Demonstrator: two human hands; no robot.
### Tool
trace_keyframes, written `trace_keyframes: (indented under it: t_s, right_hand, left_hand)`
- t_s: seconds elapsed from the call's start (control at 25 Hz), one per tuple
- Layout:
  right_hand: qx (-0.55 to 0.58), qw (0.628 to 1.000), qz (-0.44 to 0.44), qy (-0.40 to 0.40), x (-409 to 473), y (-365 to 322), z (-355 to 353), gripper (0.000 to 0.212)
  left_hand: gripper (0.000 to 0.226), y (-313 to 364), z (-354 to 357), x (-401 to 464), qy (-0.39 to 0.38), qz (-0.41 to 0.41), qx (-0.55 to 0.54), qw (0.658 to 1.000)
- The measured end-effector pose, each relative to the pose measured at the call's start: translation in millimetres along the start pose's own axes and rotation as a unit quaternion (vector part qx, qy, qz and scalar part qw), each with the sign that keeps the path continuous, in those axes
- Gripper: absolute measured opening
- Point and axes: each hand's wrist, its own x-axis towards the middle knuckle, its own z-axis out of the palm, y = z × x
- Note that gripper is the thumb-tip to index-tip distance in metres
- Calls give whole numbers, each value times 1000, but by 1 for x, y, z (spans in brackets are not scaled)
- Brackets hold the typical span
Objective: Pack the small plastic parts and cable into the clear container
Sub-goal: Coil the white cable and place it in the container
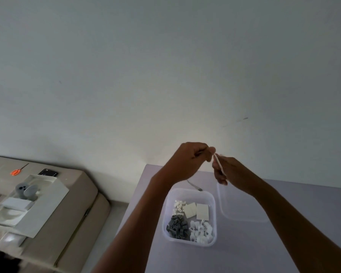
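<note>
Head view: the white cable (pixel 219 163) runs taut between your two raised hands, above the far end of the table (pixel 244 253). Your left hand (pixel 187 160) is fisted, fingers curled round one end. Your right hand (pixel 227 171) pinches the other stretch, fingers bent down around it. A loose cable tail hangs behind the left wrist, its plug just past the far rim of the clear container (pixel 189 243). The container sits below both forearms, holding grey parts (pixel 178 227), white parts (pixel 202 231) and two flat cream squares (pixel 196 210). A clear lid (pixel 242 213) lies just right of it. Orange scissors (pixel 16 172) rest on the bed at left.
</note>
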Motion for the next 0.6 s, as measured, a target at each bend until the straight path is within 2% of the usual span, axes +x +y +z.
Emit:
trace_keyframes:
  t_s: [0.12,0.2,0.28,0.36,0.4,0.52,0.6]
  right_hand:
    - [214,966,51,-136,-19,-24,2,51]
    - [338,920,54,-193,-24,-34,-1,53]
    - [434,874,21,-218,-22,-40,-3,54]
    - [530,827,-31,-183,-20,-46,-5,52]
    - [554,818,-61,-140,-20,-48,-5,49]
    - [517,849,-112,12,-17,-48,-2,41]
    - [470,870,-129,67,-9,-41,-2,35]
  left_hand:
    - [37,-16,6,7,87,-45,-37,994]
    - [39,-23,19,4,93,-63,-34,993]
    - [43,-27,32,0,72,-73,-25,994]
    - [44,-28,41,-3,23,-86,-8,996]
    - [44,-27,44,-6,-10,-89,5,996]
    - [35,-20,49,-9,-91,-86,64,990]
    - [28,-15,48,-11,-107,-81,109,985]
